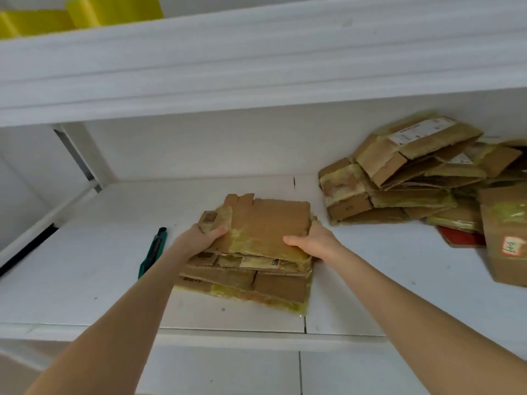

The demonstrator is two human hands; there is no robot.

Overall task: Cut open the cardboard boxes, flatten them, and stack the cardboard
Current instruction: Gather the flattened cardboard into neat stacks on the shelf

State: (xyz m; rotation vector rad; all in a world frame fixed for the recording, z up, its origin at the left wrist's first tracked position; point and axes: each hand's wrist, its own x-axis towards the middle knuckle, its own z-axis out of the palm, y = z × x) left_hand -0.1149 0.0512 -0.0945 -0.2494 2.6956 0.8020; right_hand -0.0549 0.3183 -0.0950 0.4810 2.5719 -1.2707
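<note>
A stack of flattened cardboard [248, 280] with yellowish tape lies on the white shelf [85, 280] in front of me. Its top flattened sheet [268, 220] sits between both hands. My left hand [196, 240] grips the sheet's left edge, thumb on top. My right hand [313, 242] grips its right edge, thumb also on top. A green utility knife [152, 252] lies on the shelf left of the stack, touched by neither hand.
A loose heap of taped cardboard boxes [413, 172] fills the shelf's back right. A brown box with a handwritten label [507, 235] stands at the far right. An upper shelf [256, 67] hangs overhead, with yellow material [85, 12] on it.
</note>
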